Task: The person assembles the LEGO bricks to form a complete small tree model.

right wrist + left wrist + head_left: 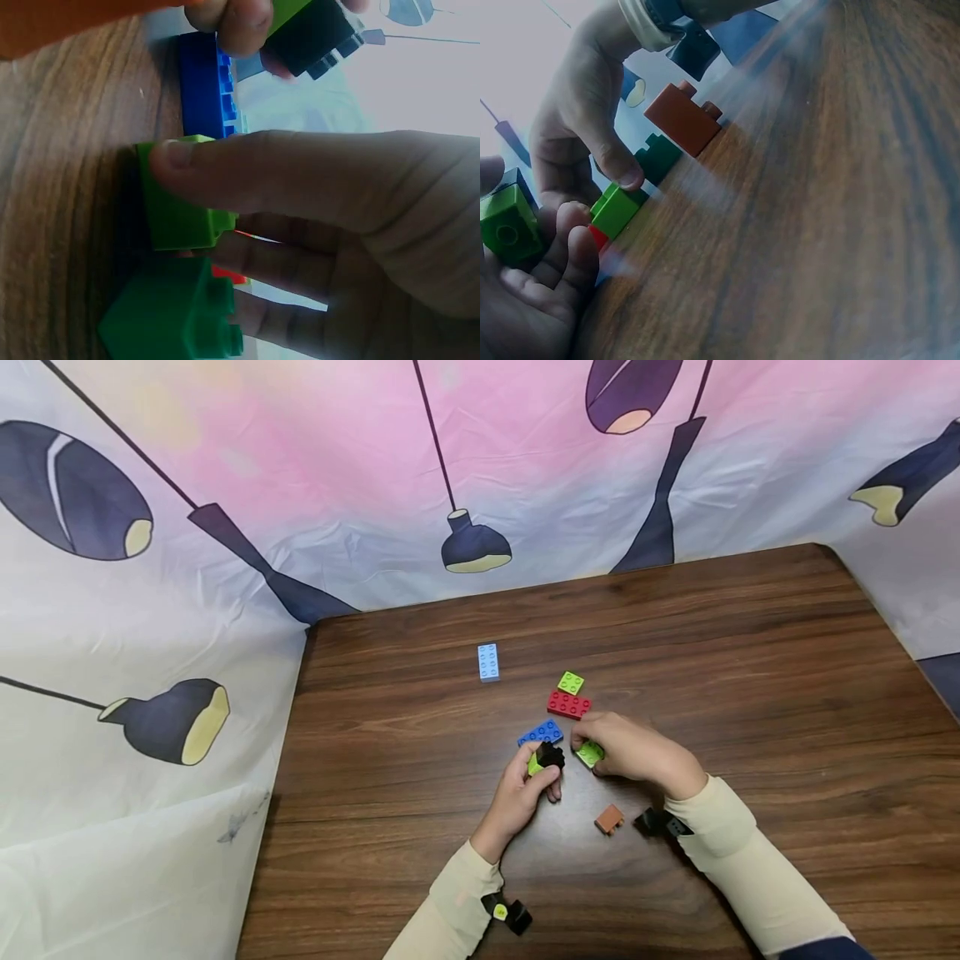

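Observation:
My left hand (517,789) holds a joined pair of bricks, a black brick (551,755) on a lime-green brick (511,232), raised over the table. To its right, my right hand (633,747) pinches another lime-green brick (589,754) that sits studs up on the wood. The right thumb lies along this brick's side in the right wrist view. Close beside it stands a dark green brick (161,311), hidden by the right hand in the head view. A blue brick (542,733) lies just beyond the left hand's fingers.
A red brick (569,704) and a small lime-green brick (571,682) lie beyond the right hand. Farther back is a light blue brick (488,662). An orange-brown brick (609,819) rests on its side nearer the body. A printed cloth (375,552) hangs behind the wooden table (375,710).

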A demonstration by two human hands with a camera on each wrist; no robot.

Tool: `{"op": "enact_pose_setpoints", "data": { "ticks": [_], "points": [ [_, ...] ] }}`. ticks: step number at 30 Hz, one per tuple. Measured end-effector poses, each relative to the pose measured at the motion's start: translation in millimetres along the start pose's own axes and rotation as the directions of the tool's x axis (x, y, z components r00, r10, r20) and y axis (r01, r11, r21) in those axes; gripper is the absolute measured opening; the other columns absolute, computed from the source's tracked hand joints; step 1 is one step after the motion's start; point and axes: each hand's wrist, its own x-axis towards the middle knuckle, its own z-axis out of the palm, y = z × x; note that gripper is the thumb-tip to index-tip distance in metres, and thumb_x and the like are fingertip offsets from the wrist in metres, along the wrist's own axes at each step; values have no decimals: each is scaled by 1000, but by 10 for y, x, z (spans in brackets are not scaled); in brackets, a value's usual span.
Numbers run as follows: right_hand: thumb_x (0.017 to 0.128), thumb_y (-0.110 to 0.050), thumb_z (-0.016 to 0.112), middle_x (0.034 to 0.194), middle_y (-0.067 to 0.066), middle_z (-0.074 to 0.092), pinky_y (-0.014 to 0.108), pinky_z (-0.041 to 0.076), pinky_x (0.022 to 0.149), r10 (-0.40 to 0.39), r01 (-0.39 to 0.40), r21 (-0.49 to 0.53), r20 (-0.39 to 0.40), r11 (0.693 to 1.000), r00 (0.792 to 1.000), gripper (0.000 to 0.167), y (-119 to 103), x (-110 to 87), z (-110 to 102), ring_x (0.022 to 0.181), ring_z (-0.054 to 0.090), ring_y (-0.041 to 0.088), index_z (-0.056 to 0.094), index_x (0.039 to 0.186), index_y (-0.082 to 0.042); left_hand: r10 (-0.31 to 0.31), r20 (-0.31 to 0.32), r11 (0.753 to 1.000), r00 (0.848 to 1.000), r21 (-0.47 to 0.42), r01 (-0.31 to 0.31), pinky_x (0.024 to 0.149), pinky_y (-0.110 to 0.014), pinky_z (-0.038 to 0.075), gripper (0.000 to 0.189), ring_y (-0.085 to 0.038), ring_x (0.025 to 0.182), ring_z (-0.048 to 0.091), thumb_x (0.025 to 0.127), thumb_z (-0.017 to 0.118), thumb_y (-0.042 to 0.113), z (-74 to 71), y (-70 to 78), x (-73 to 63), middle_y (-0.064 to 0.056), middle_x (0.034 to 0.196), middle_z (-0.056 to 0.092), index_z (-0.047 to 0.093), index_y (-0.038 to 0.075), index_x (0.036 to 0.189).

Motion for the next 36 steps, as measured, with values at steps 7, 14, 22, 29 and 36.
{"op": "enact_pose_setpoints", "data": {
  "ticks": [7,14,22,29,36],
  "points": [
    [83,7,83,107,1,71,43,55,85,-40,41,54,-25,998,999,30,81,5,10,98,64,18,72,106,-9,-3,24,1000,1000,-6,4,65,-21,55,25,-8,71,65,108,57,10,-12,-5,8,-34,89,62,55,-11,120],
    [95,-7,77,117,5,74,43,58,86,-83,86,142,-32,986,996,30,133,-40,-69,100,69,20,73,125,-3,-13,64,999,998,-46,16,65,-19,55,21,-7,73,68,106,62,5,-11,-4,-2,-42,108,66,51,-9,117],
    [105,-18,68,98,-4,73,27,50,64,-126,130,297,-32,946,991,31,181,-51,-126,67,54,6,71,130,0,31,66,999,997,12,-32,60,-21,53,28,-8,70,64,110,57,11,-28,-38,8,-38,111,67,53,-10,128],
    [108,-17,62,101,-2,73,30,50,69,-128,140,355,-57,924,990,30,225,-46,-138,73,57,11,69,133,-2,35,70,998,997,43,-38,60,-21,52,33,-11,72,62,112,53,18,-42,-26,-1,-35,110,67,52,-8,134],
    [111,-16,56,91,10,70,35,57,65,-87,113,454,-78,884,993,30,214,-41,-150,74,66,30,67,133,1,39,76,998,996,51,-43,60,-23,52,32,-13,72,62,113,52,17,-43,-25,5,-35,111,65,51,-6,135]
  ]
}}
